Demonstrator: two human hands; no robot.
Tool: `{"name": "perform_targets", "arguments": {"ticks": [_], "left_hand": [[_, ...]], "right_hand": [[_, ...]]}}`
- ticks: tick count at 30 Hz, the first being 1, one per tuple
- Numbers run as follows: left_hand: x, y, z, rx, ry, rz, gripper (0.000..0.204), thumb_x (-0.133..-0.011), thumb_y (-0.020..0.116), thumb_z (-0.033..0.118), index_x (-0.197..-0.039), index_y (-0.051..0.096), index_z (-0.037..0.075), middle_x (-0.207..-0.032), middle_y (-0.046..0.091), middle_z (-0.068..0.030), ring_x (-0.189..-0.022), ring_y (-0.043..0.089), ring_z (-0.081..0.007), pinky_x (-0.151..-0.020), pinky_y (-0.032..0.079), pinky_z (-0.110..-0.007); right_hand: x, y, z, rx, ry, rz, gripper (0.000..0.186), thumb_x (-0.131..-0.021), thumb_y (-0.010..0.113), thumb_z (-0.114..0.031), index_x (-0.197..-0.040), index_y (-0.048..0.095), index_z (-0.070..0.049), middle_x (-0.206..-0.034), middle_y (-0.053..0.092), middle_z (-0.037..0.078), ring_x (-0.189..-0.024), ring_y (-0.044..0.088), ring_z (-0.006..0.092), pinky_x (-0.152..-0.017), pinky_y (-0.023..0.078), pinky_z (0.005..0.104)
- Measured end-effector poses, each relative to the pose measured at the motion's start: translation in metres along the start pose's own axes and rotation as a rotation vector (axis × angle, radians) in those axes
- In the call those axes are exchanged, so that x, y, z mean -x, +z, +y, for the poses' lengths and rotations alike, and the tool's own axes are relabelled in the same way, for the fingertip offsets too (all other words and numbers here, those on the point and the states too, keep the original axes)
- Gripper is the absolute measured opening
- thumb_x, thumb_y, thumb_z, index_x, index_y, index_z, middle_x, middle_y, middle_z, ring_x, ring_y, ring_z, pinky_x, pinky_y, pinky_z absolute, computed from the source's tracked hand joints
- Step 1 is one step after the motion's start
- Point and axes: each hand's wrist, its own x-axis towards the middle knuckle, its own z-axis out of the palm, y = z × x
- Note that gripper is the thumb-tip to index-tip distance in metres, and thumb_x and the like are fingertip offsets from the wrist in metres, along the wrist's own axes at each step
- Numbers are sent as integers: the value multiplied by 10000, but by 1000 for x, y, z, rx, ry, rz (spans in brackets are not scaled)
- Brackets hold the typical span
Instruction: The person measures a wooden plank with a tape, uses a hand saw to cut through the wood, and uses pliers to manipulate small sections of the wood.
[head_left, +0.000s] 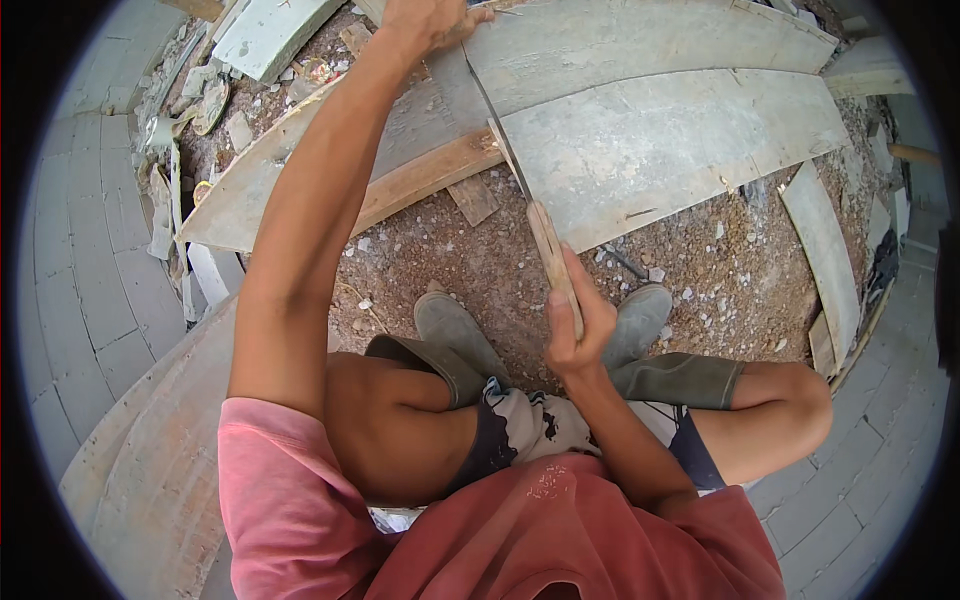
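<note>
My right hand (581, 315) is wrapped round the wooden handle of a long-bladed tool (546, 248). Its thin dark blade shows edge-on, so I cannot tell whether it is a saw or a big knife. The blade slants up and left across a grey-faced curved wooden panel (640, 135). At the top edge, beside the blade's far end, is my left hand (432, 22). Its fingers are bent, partly cut off by the frame, and what they grip is hidden. A wooden batten (425, 182) lies along the panel's near side, left of the blade.
A small wood block (472, 200) lies on the gravelly ground before my boots (460, 332). White chunks and debris (270, 35) are at upper left. A curved strip (822, 262) leans at right, and a large panel (165, 430) stands at lower left. Grey paving surrounds the rubble.
</note>
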Motion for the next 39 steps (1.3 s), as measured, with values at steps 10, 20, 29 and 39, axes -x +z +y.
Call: {"name": "perform_targets", "arguments": {"ticks": [10,20,29,39], "left_hand": [[-2,-4,9,25,-117,-198,672,-878,603,483,-1245,466,-63,-1097,614,-328,-977,643,-411,-815,516,-499],[-3,14,-1,17,-64,-48,655,-859,629,459,-1226,490,-65,-1133,622,-287,-1073,609,-422,-888,508,-480],[-16,7,-3,55,-178,-120,668,-864,627,458,-1283,473,-39,-1141,628,-282,-1073,618,-402,-901,500,-483],[-37,11,-31,-21,-30,-357,440,-795,725,419,-985,639,32,-868,682,-204,-841,680,-351,-737,535,-443]], "right_hand": [[-35,18,16,-103,147,-15,424,-921,516,-161,-1238,557,118,-1015,673,302,-904,690,241,-754,520,344],[-69,40,21,-86,129,-28,433,-912,492,-123,-1256,543,136,-1035,671,304,-923,690,270,-775,525,348],[-70,45,12,-47,187,17,447,-894,505,-116,-1255,537,146,-1044,668,305,-914,676,253,-807,515,325],[-98,52,1,-124,176,25,430,-888,524,-125,-1227,554,139,-856,677,257,-724,662,259,-657,513,352]]}}
